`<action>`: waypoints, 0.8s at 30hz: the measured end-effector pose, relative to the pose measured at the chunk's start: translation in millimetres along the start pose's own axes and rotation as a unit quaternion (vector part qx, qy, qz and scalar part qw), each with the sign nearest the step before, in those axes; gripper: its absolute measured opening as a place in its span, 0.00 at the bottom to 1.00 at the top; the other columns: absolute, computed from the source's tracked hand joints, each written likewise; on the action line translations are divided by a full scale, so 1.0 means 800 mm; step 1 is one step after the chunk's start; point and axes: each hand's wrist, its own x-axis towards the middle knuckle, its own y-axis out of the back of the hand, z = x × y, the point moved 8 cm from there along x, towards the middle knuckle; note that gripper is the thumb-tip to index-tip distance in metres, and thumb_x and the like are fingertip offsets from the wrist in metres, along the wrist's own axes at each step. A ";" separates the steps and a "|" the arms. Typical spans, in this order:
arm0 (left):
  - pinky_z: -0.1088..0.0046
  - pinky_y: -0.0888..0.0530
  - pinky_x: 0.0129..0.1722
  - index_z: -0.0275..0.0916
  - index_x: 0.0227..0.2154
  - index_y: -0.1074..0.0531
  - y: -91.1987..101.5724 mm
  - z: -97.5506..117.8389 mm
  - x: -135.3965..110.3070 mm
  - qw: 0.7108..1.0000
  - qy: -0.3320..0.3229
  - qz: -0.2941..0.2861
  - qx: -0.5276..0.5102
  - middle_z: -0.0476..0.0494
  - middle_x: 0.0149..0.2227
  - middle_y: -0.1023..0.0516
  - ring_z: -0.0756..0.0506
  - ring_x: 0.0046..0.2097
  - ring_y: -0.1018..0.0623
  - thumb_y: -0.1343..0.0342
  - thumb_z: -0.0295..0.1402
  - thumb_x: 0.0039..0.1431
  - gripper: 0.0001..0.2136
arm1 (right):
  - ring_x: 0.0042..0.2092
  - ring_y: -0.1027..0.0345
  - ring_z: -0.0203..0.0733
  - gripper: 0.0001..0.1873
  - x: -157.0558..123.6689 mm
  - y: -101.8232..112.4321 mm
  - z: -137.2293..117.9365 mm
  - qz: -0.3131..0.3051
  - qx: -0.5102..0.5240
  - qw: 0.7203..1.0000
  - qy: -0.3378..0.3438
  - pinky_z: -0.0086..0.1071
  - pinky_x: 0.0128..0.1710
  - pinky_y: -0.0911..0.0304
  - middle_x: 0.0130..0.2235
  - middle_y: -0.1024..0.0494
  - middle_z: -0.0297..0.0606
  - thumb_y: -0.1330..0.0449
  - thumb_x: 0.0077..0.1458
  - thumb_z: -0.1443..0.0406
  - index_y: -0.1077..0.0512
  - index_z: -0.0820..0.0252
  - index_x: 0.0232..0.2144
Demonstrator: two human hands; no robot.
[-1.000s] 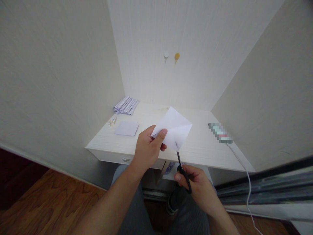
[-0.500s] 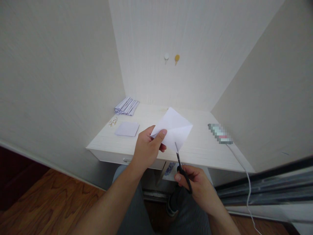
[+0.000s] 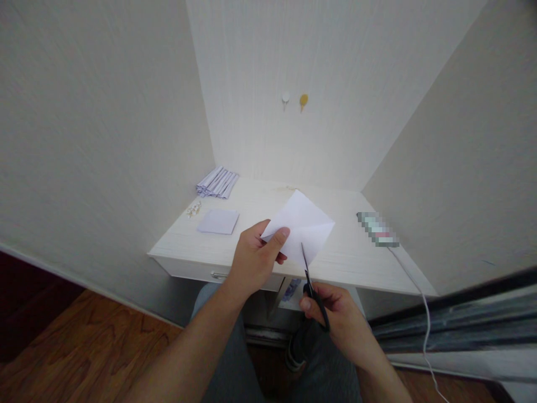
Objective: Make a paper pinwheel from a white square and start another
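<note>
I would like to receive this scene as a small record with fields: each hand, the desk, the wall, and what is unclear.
Left hand: holds a white sheet, thumb on top
Right hand: holds scissors, one blade over the sheet's near corner
Desk, left side: bundle of folded papers, small pieces, flat square paper
Desk, right side: pixelated device, white cable hanging past the edge
Wall: white hook, yellow hook
Unclear: what the small pieces are; what the device is
</note>
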 end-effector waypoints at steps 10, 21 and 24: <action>0.76 0.29 0.22 0.36 0.28 0.27 -0.002 -0.003 -0.004 1.000 0.008 -0.017 0.001 0.50 0.22 0.27 0.51 0.24 0.27 0.40 0.45 0.61 0.16 | 0.28 0.51 0.34 0.26 0.000 -0.003 -0.004 -0.001 -0.009 1.000 0.012 0.31 0.28 0.53 0.23 0.42 0.28 0.33 0.48 0.46 0.38 0.58 0.21; 0.77 0.27 0.23 0.35 0.30 0.25 -0.005 -0.008 -0.007 0.999 0.024 -0.031 -0.007 0.48 0.24 0.26 0.50 0.25 0.26 0.39 0.45 0.60 0.15 | 0.28 0.52 0.35 0.27 0.001 -0.005 -0.009 -0.010 -0.001 1.000 0.011 0.31 0.29 0.53 0.24 0.43 0.28 0.33 0.47 0.44 0.38 0.57 0.21; 0.76 0.27 0.23 0.35 0.30 0.25 -0.006 -0.007 -0.008 0.999 0.030 -0.030 -0.013 0.48 0.24 0.25 0.50 0.24 0.26 0.38 0.45 0.59 0.15 | 0.29 0.51 0.35 0.28 0.000 -0.007 -0.011 -0.013 0.004 1.000 0.007 0.31 0.29 0.53 0.24 0.43 0.28 0.33 0.47 0.43 0.37 0.58 0.22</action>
